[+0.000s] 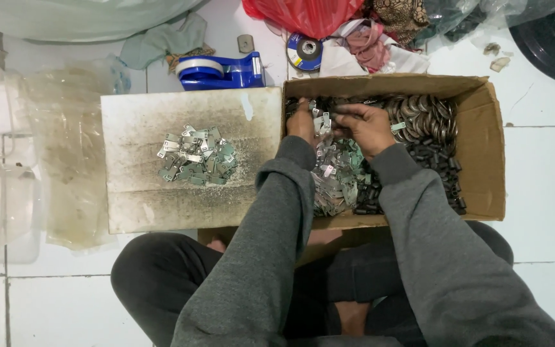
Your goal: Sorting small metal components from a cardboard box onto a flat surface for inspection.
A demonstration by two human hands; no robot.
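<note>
Both hands are inside the brown cardboard box (483, 148), closed by its walls. At nine o'clock, the stained white board (142, 193) is bare around the small pile of grey metal tags (197, 154). At twelve o'clock the blue tape dispenser (220, 71) blocks the way.

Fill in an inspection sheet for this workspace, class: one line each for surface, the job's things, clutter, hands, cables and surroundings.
Surface: white tiled floor; a stained white board lies flat on it.
Job's things: open cardboard box holding small metal tags, round metal pieces and black parts; a small pile of tags on the board.
Clutter: blue tape dispenser, tape roll, red plastic bag, cloths, clear plastic bags.
Hands: left hand and right hand both down in the box among the tags; what each grips cannot be told.
Cables: nothing seen.
Surroundings: the person sits cross-legged, grey sleeves, dark trousers; black round object at the top right.
</note>
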